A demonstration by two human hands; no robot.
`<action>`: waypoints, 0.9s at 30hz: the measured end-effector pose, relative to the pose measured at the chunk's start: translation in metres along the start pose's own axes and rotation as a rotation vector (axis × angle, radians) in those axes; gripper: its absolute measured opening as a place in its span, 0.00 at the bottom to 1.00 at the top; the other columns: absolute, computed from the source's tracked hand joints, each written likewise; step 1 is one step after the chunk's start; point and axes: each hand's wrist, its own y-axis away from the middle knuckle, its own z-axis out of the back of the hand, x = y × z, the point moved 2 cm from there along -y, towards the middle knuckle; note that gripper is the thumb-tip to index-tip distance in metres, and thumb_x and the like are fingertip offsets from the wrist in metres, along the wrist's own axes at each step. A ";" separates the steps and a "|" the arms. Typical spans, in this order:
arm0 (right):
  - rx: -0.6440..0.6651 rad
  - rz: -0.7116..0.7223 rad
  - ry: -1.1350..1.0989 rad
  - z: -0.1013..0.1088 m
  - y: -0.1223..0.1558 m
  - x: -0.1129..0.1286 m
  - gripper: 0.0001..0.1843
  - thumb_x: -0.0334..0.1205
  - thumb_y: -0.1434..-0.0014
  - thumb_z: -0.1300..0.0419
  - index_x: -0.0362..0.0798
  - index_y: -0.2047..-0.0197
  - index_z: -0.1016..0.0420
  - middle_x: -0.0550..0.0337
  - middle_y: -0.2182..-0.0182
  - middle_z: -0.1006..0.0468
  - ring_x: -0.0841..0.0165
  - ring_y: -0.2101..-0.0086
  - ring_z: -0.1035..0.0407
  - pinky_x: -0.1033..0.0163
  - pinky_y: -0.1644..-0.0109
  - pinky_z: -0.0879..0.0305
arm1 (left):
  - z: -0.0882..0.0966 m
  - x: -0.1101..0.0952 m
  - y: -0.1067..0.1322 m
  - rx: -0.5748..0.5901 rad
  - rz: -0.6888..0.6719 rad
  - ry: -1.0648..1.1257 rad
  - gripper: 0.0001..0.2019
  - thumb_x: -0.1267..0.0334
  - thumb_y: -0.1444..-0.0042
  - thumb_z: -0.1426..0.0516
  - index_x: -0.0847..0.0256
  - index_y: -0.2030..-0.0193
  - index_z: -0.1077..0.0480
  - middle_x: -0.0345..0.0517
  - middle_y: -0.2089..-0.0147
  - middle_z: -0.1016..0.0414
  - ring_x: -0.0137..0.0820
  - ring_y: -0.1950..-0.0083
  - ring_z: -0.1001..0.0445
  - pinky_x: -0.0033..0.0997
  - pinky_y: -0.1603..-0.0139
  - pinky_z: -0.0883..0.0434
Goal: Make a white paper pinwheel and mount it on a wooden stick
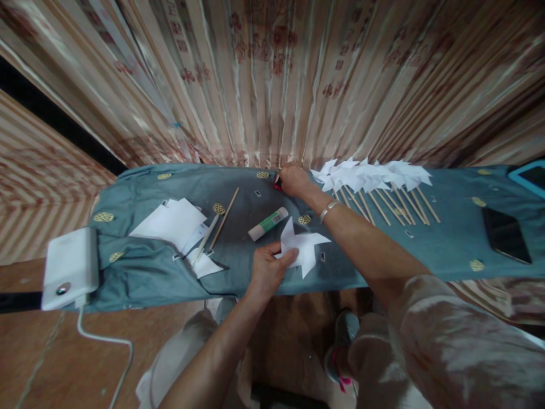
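Note:
My left hand [270, 267] pinches a white paper pinwheel [305, 251] between thumb and fingers, above the front part of the cloth. At the back edge, my right hand [294, 178] is closed, its fingertips at a small red and dark thing [278, 182] that is mostly hidden. A glue stick [268, 224] with a green label lies just beyond the pinwheel. To its left rest two thin wooden sticks [225, 218], beside white paper sheets [170, 221] and a loose paper piece [206, 265].
Several finished pinwheels [374, 176] on sticks lie in an overlapping row at the back right. A dark phone [506, 234] and a blue-edged device [530, 175] are farther right. A white power bank [70, 268] with a cable sits at the left end. A curtain [272, 85] hangs behind.

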 end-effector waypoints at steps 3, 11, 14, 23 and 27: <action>0.004 0.004 -0.002 0.001 0.001 0.000 0.19 0.25 0.42 0.49 0.30 0.51 0.24 0.32 0.51 0.24 0.53 0.49 0.30 0.56 0.45 0.35 | 0.000 -0.001 0.001 -0.006 0.008 0.003 0.13 0.57 0.66 0.32 0.65 0.75 0.20 0.42 0.77 0.24 0.27 0.76 0.33 0.26 0.74 0.37; 0.004 -0.013 -0.011 0.001 0.004 0.001 0.20 0.25 0.42 0.50 0.30 0.50 0.25 0.31 0.51 0.24 0.52 0.49 0.29 0.55 0.47 0.35 | -0.001 -0.001 -0.001 -0.012 0.016 0.010 0.12 0.58 0.67 0.32 0.64 0.76 0.20 0.42 0.77 0.24 0.27 0.76 0.32 0.26 0.74 0.36; -0.001 -0.008 -0.017 -0.001 0.005 0.000 0.20 0.25 0.42 0.50 0.30 0.50 0.25 0.32 0.50 0.25 0.53 0.48 0.30 0.56 0.46 0.35 | -0.001 0.000 -0.001 -0.011 0.015 0.017 0.12 0.58 0.67 0.32 0.65 0.75 0.20 0.41 0.77 0.24 0.27 0.76 0.32 0.26 0.74 0.37; -0.022 0.029 -0.039 -0.002 0.007 -0.004 0.19 0.25 0.40 0.52 0.32 0.51 0.24 0.35 0.48 0.26 0.54 0.46 0.34 0.57 0.44 0.38 | -0.002 -0.001 0.001 0.000 0.016 0.028 0.12 0.57 0.67 0.32 0.64 0.76 0.20 0.42 0.77 0.24 0.27 0.76 0.32 0.26 0.74 0.37; -0.055 0.056 -0.047 -0.005 0.009 -0.006 0.19 0.25 0.40 0.53 0.31 0.52 0.24 0.34 0.46 0.29 0.53 0.44 0.38 0.55 0.42 0.40 | 0.000 0.000 0.000 -0.004 -0.001 0.003 0.12 0.58 0.66 0.33 0.65 0.75 0.20 0.42 0.77 0.24 0.27 0.76 0.33 0.26 0.73 0.37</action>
